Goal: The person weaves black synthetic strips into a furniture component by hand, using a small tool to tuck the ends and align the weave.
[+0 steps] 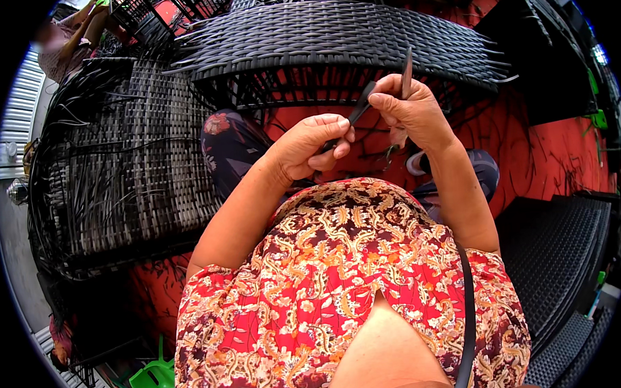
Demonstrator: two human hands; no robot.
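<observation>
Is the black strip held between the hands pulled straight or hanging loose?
Straight, by the look of it: the black strip runs in a short line from the left hand up to the right hand, with no sag showing.

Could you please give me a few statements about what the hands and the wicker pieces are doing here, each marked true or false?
1. Both hands hold one dark strip between them. True.
2. The left hand rests flat on the floor. False: it is raised in front of the chest, pinching the strip's lower end.
3. The right hand is higher in the picture than the left. True.
4. The woven frame ahead of the hands is white. False: it is black.
5. The floor is red. True.
6. The green stool sits on the frame. False: it stands low at the person's left.
</observation>
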